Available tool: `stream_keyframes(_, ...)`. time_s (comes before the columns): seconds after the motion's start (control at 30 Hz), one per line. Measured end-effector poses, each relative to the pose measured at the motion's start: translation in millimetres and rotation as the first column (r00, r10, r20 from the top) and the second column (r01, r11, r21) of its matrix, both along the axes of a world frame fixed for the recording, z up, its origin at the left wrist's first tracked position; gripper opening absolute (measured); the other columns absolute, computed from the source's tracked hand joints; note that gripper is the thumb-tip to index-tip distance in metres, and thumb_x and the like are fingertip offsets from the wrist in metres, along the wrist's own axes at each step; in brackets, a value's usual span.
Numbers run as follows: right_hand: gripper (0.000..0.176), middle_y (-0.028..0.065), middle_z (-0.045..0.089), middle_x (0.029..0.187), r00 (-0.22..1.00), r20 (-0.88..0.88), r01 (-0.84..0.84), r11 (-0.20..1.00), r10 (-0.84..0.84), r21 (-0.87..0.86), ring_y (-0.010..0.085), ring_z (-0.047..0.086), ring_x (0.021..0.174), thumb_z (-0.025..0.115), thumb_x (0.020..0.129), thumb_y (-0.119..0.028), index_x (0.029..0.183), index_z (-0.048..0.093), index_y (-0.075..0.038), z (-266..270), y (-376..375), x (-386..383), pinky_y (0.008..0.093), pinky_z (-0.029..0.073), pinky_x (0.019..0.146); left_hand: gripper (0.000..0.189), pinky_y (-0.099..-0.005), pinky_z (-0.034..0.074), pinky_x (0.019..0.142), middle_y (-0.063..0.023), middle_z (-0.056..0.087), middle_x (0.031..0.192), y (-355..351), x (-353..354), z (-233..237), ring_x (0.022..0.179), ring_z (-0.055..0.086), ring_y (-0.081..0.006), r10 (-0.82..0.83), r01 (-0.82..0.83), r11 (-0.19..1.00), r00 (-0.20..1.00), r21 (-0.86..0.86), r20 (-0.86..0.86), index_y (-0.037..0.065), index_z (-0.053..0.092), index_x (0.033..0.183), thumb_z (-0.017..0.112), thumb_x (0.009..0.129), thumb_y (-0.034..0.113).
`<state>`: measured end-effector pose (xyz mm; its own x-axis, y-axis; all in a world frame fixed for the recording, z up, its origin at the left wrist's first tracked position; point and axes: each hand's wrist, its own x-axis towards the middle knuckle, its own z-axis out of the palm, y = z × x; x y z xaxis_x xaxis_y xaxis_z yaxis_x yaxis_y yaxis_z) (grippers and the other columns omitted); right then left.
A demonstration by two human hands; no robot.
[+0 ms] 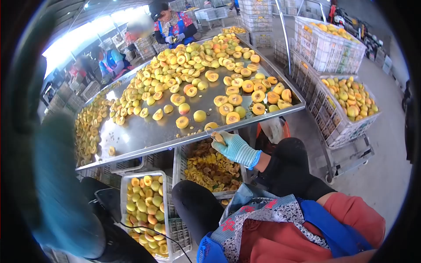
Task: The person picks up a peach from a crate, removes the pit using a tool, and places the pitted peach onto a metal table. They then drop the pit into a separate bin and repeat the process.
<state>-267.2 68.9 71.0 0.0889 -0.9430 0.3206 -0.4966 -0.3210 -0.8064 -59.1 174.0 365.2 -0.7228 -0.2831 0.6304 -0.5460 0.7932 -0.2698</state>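
My right hand, in a striped light-blue glove, is closed around a small wooden-handled tool at the table's front edge. Its thin metal end reaches a halved yellow fruit, which looks like an apricot. Similar fruit halves lie cut side up just beyond, on the metal table. A large blurred teal shape with black below it fills the left side. It may be my left hand and arm, close to the camera; no fingers can be made out.
Below the table edge stands a crate of brown and yellow scraps. A white crate of fruit is beside my knee, near a black cable. Stacked fruit crates stand at right. Co-workers sit across the table.
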Motion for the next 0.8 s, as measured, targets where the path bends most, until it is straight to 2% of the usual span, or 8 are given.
stream_keyframes(0.17,0.032,0.0219,0.065,0.091,0.994,0.108,0.004,0.988,0.013,-0.156,0.0432,0.062,0.086,0.063,0.089,-0.031,0.108,0.061,-0.006,-18,-6,-1,0.0470,0.050,0.073,0.073,-0.0398,0.045,0.096,-0.0204,0.052,0.130,16,12,-7,0.112,0.056,-0.0295,0.055,-0.055,0.998,0.998,0.000,-0.043,0.001,0.036,0.142,0.069,0.086,0.034)
stream_keyframes(0.2,0.029,0.0219,0.065,0.092,0.999,0.045,0.028,1.000,-0.028,-0.007,0.0435,0.061,0.087,0.064,0.089,-0.029,0.104,0.062,-0.005,-8,-2,-2,0.0472,0.050,0.073,0.072,-0.0396,0.045,0.095,-0.0202,0.053,0.130,16,14,-9,0.112,0.056,-0.0294,0.062,-0.062,0.998,0.997,0.004,-0.048,0.001,0.036,0.141,0.069,0.086,0.033)
stream_keyframes(0.3,0.029,0.0221,0.065,0.092,0.999,0.048,0.008,1.000,-0.008,-0.001,0.0432,0.062,0.088,0.064,0.089,-0.030,0.104,0.062,-0.005,-2,-2,0,0.0467,0.050,0.074,0.069,-0.0391,0.045,0.094,-0.0197,0.054,0.128,18,15,-11,0.110,0.057,-0.0291,0.086,-0.086,0.996,0.995,0.000,-0.047,0.001,0.038,0.140,0.068,0.086,0.031)
stream_keyframes(0.33,0.033,0.0226,0.065,0.094,0.992,0.127,0.007,0.994,0.006,-0.106,0.0432,0.062,0.090,0.063,0.089,-0.032,0.108,0.062,-0.005,-11,-4,3,0.0455,0.050,0.076,0.068,-0.0389,0.046,0.093,-0.0196,0.054,0.128,18,15,-14,0.109,0.057,-0.0289,0.093,-0.094,0.996,0.994,-0.009,-0.051,0.001,0.038,0.140,0.068,0.086,0.031)
stream_keyframes(0.47,0.039,0.0237,0.066,0.098,1.000,0.028,-0.013,0.996,0.010,0.085,0.0435,0.062,0.094,0.062,0.090,-0.032,0.118,0.059,-0.006,-9,-3,1,0.0461,0.050,0.079,0.064,-0.0381,0.047,0.091,-0.0189,0.056,0.125,16,16,-20,0.106,0.058,-0.0285,0.126,-0.128,0.992,0.989,-0.022,-0.078,0.001,0.041,0.139,0.067,0.087,0.028)
stream_keyframes(0.6,0.038,0.0232,0.066,0.098,0.996,0.087,-0.005,0.998,0.011,-0.063,0.0436,0.063,0.091,0.062,0.090,-0.031,0.119,0.059,-0.006,-26,-7,2,0.0483,0.050,0.079,0.061,-0.0373,0.047,0.089,-0.0183,0.058,0.123,12,15,-32,0.103,0.059,-0.0280,0.180,-0.183,0.983,0.980,-0.026,-0.087,0.001,0.043,0.138,0.067,0.088,0.026)
stream_keyframes(0.63,0.038,0.0234,0.066,0.097,0.998,0.064,-0.028,0.999,0.026,0.032,0.0435,0.063,0.091,0.062,0.090,-0.030,0.118,0.059,-0.006,-15,-3,0,0.0487,0.050,0.078,0.060,-0.0371,0.048,0.088,-0.0181,0.058,0.123,11,15,-33,0.103,0.059,-0.0279,0.181,-0.185,0.982,0.979,-0.034,-0.092,0.001,0.043,0.137,0.066,0.088,0.025)
stream_keyframes(0.8,0.035,0.0243,0.065,0.091,0.998,0.057,0.020,0.999,-0.021,0.025,0.0454,0.061,0.086,0.061,0.090,-0.034,0.111,0.060,-0.006,-18,-8,-1,0.0503,0.049,0.072,0.055,-0.0361,0.049,0.085,-0.0173,0.060,0.120,8,24,-37,0.099,0.061,-0.0273,0.218,-0.223,0.974,0.970,-0.034,-0.111,0.001,0.046,0.136,0.066,0.089,0.022)
